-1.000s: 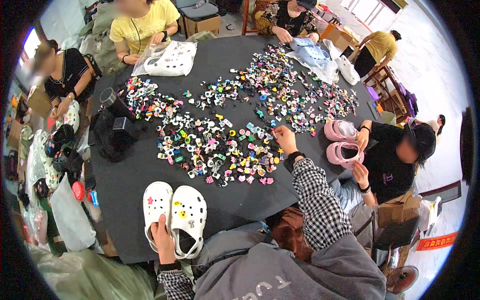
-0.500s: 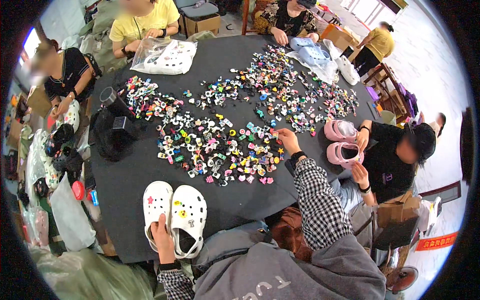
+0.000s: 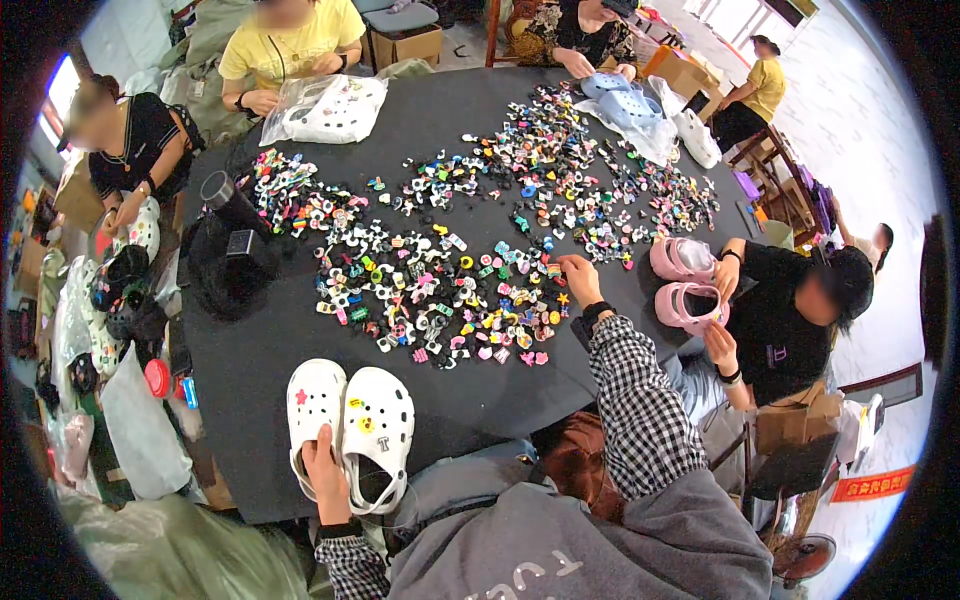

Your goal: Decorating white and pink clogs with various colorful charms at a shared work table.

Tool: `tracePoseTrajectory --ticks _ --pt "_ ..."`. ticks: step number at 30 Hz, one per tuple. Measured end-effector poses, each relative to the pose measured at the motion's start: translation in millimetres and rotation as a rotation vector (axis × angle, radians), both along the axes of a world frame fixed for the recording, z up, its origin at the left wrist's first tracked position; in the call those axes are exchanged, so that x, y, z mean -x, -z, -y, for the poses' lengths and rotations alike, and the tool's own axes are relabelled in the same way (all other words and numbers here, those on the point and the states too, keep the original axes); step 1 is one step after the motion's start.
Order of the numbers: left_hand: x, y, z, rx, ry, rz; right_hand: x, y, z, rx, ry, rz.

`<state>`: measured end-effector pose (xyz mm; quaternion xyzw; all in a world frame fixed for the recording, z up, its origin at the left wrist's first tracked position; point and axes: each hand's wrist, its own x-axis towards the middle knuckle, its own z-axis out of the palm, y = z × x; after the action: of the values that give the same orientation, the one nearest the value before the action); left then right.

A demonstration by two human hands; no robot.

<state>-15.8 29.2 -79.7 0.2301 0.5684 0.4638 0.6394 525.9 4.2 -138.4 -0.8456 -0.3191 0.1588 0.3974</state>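
Observation:
In front of me a pair of white clogs lies side by side on the dark tabletop, toes pointing away. My left hand (image 3: 325,473) grips the left white clog (image 3: 310,397) near its heel opening; a pink star charm sits on that shoe. The right white clog (image 3: 391,419) carries yellow charms and a grey letter-shaped one. My right hand (image 3: 582,281) reaches to the right edge of a spread of small shoe charms (image 3: 440,290). Its thumb and forefinger pinch a small rainbow-coloured shoe charm (image 3: 554,270).
On my right a person in black handles pink clogs (image 3: 687,304). Across the table (image 3: 420,110), people sit near white clogs (image 3: 335,108) in plastic and blue clogs (image 3: 622,103). A dark cylinder (image 3: 230,202) stands at the left. More charms (image 3: 540,140) spread farther back.
My right hand has shifted only slightly, and the rainbow-coloured charm shows more clearly at its fingertips. My left hand stays on the white clog. At far right, a standing person has turned.

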Motion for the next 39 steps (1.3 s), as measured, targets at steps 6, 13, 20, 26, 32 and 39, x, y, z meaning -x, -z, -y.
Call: tracePoseTrajectory --ticks 6,13,20,26,32,39 --pt "8 5 2 -0.006 0.007 0.008 16 -8 -4 0.064 -0.062 0.001" --pt "8 8 2 -0.017 0.033 0.03 26 -11 -11 -0.081 -0.117 0.25" --pt "11 8 2 0.029 0.056 -0.122 91 -30 -15 -0.112 -0.397 0.303" --pt "5 4 2 -0.043 0.035 -0.05 145 -28 0 -0.126 -0.514 0.312" --pt "5 7 1 -0.028 0.044 -0.044 185 -20 17 -0.053 -0.612 0.525" --pt "8 7 1 0.015 0.037 -0.012 185 -34 26 0.014 -0.626 0.543"
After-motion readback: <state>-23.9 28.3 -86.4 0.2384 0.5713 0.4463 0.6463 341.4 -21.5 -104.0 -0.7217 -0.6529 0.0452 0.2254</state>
